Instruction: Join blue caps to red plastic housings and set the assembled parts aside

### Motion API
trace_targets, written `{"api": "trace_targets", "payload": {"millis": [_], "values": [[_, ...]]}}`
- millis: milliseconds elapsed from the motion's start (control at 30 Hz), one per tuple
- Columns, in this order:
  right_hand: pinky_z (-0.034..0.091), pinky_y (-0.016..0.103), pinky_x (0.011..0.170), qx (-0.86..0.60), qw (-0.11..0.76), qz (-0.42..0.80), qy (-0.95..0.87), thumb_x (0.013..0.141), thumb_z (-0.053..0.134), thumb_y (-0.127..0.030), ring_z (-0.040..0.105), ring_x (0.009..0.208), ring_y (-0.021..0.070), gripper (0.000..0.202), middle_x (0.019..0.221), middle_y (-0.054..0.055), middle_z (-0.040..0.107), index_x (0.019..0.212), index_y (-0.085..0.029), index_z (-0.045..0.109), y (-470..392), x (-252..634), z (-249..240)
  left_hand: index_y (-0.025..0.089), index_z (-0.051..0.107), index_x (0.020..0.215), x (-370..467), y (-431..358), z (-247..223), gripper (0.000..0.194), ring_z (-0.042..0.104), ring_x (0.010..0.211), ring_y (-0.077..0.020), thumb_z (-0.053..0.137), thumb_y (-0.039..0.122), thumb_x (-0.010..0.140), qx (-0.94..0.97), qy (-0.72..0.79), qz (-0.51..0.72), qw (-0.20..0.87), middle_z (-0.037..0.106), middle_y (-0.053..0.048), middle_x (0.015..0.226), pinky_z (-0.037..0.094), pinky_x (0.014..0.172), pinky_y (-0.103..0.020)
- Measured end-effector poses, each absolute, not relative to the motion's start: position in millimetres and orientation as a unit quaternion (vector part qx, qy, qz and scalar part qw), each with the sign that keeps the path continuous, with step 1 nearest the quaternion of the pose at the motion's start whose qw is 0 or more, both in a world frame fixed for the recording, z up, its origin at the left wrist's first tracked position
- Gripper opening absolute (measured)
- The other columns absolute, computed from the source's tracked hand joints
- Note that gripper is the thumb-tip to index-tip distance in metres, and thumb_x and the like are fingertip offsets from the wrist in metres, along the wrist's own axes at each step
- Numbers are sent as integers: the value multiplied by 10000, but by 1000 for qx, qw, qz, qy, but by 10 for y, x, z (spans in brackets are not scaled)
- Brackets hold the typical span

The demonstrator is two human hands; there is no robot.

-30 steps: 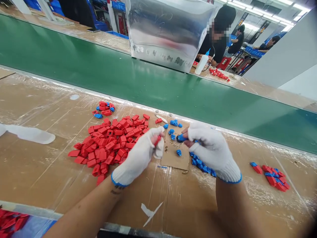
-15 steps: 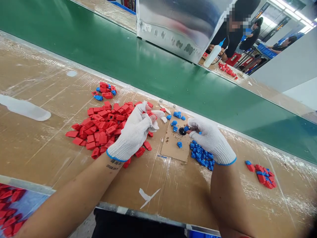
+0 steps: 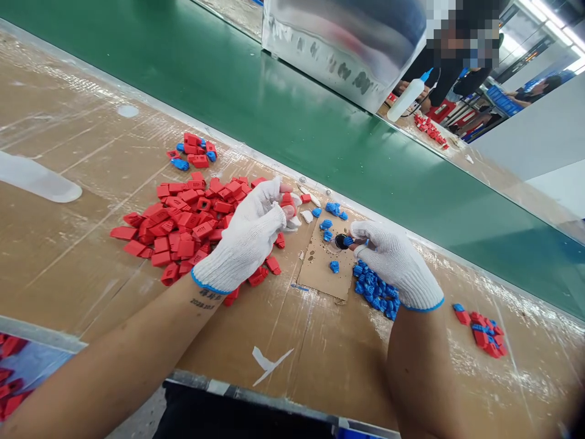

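My left hand, in a white knit glove with bare fingertips, pinches a small red plastic part beside a big heap of red parts. My right hand, gloved the same way, holds a small blue plastic part between thumb and fingers. That part is at the edge of a round black disc on a piece of cardboard. Several loose blue pieces lie on the cardboard. A pile of blue pieces is under and beside my right hand, partly hidden by it.
Mixed red and blue parts lie at the upper left and in a cluster at the right. A green belt runs behind the worktable, with a metal housing over it. Across it are a bottle and other people.
My left hand has turned slightly, so the red part shows more clearly between its fingers. The right hand keeps the blue part by the black disc. The whole view has shifted a little.
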State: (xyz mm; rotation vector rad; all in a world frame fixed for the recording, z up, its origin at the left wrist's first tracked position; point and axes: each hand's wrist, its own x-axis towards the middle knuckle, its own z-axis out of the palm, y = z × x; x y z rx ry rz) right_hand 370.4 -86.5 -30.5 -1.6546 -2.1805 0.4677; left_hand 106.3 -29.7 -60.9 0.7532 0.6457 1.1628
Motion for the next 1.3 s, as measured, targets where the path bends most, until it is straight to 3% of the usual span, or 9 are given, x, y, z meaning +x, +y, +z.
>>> {"api": "trace_targets", "payload": {"millis": [367, 667, 1000, 1167, 1300], "values": [[387, 313, 669, -591, 178, 152, -772, 800, 558, -140, 499, 703, 156, 90, 749, -18, 561, 791, -230, 558, -879, 3667, -241, 196, 625, 1006, 1058, -281, -614, 268, 601, 689, -70, 777, 111, 803, 345, 291, 528, 719, 620, 30, 878, 542, 636, -204], [417, 316, 654, -606, 185, 124, -763, 794, 591, -132, 515, 684, 149, 110, 825, 3, 672, 840, -231, 577, -900, 3706, -231, 190, 642, 1020, 1049, -291, -600, 265, 606, 672, -96, 773, 117, 802, 361, 310, 515, 713, 575, 36, 781, 527, 605, -210], [462, 343, 710, -619, 175, 161, -749, 766, 575, -143, 633, 769, 178, 173, 915, 36, 727, 917, -227, 570, -875, 3705, -305, 168, 680, 1058, 1066, -270, -648, 317, 621, 764, -101, 809, 157, 768, 357, 292, 520, 719, 682, -15, 957, 543, 689, -226], [446, 342, 700, -616, 163, 139, -758, 812, 566, -150, 586, 747, 165, 144, 905, 29, 704, 934, -220, 600, -867, 3687, -316, 171, 667, 1064, 1072, -259, -668, 306, 607, 729, -98, 792, 163, 785, 363, 290, 517, 719, 677, -12, 949, 512, 662, -239], [458, 339, 668, -614, 172, 131, -759, 778, 576, -141, 587, 717, 159, 158, 832, 11, 680, 907, -221, 621, -868, 3672, -270, 177, 651, 1081, 1058, -261, -670, 328, 617, 714, -101, 801, 179, 790, 373, 295, 512, 715, 675, 0, 906, 509, 648, -236]]}}
